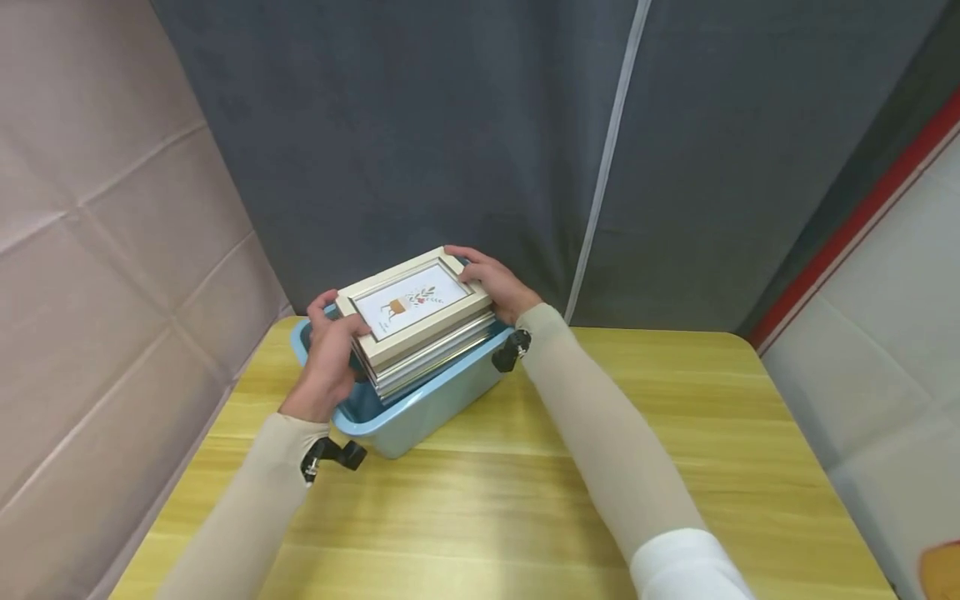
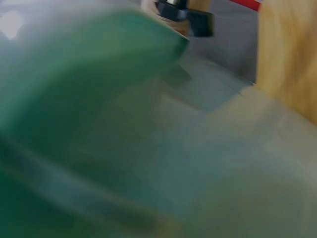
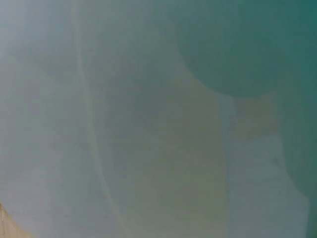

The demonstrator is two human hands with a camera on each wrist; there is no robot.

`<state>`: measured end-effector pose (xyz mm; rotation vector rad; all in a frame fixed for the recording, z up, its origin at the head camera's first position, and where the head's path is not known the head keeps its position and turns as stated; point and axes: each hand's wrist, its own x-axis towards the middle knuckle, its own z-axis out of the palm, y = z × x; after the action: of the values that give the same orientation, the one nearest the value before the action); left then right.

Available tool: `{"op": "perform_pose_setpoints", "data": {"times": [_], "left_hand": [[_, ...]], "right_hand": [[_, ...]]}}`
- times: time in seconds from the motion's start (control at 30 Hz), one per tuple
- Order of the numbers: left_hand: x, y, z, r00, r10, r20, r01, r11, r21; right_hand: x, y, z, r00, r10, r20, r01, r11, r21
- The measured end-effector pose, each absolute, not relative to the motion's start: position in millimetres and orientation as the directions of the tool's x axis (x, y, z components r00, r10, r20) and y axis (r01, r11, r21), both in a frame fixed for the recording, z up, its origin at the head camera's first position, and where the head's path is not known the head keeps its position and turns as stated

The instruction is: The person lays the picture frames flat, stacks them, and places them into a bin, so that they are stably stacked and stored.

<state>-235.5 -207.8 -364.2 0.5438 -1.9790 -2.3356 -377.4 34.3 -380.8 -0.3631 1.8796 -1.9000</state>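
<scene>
A cream picture frame [image 1: 397,354] with a small deer-and-flower print lies tilted on top of other silvery frames [image 1: 438,358], stacked in a light blue plastic basin [image 1: 442,421]. At its left end my left hand [image 1: 327,360] grips it, thumb over the front border. My right hand [image 1: 497,286] holds the far right corner, with the thumb on top and a finger along the back edge. The lower frames sit partly inside the basin, their undersides hidden. Both wrist views are blurred and filled mostly by the basin wall [image 2: 163,163], close to the camera.
The basin stands on a yellow wood-grain table [image 1: 480,517], near its back left edge. Behind hangs a dark grey curtain [image 1: 420,125]. A pale quilted wall [image 1: 112,250] borders the left side, and a white wall [image 1: 885,350] with a red strip the right.
</scene>
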Motion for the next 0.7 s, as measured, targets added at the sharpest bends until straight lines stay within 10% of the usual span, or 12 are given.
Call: {"op": "perform_pose_setpoints", "data": {"times": [0.7], "left_hand": [[-258,-201,-381,-0.906,-0.224,-0.36,-0.348,-0.091,0.933]], "right_hand": [[-388,34,-387,-0.821,-0.491,-0.291,0.219,0.2,-0.955]]}}
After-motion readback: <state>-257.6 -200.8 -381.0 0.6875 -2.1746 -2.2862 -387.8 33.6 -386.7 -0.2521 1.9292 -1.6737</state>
